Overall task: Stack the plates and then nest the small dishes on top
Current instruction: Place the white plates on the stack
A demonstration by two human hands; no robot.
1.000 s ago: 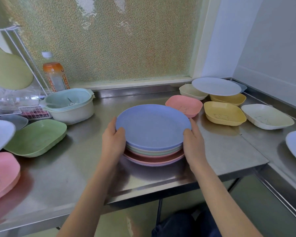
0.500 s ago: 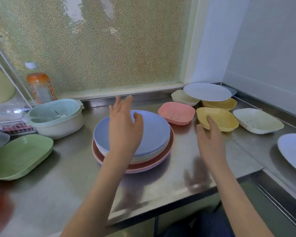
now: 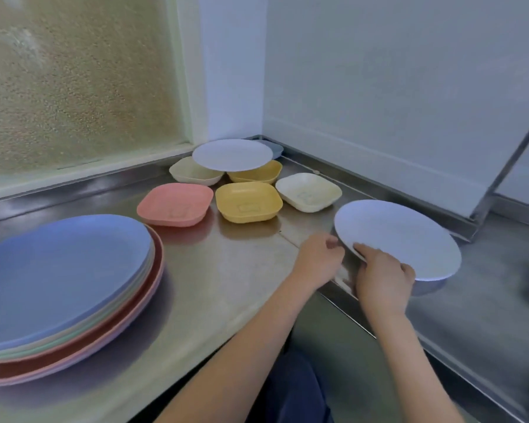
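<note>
- The right hand (image 3: pixel 382 279) grasps the near-left rim of a white plate (image 3: pixel 400 236), thumb on top and fingers curled under the edge.
- That white plate sits on the right-hand section of the steel counter (image 3: pixel 226 270), near its front edge, and seems to rest on something bluish that is mostly hidden beneath it.
- The left hand (image 3: pixel 319 259) is just beside the plate's left rim with fingers loosely curled; whether it touches the plate I cannot tell, and it holds nothing visible.
- The stack of plates (image 3: pixel 64 288), blue on top with green and pink ones below, lies at the counter's front-left edge.
- Small square dishes cluster toward the back corner: a pink dish (image 3: pixel 174 204), a yellow dish (image 3: pixel 248 202) and a cream dish (image 3: pixel 308 192) in front.
- Behind them a second white plate (image 3: pixel 232 154) rests across a beige dish (image 3: pixel 193 172) and another yellow dish (image 3: pixel 257 174).
</note>
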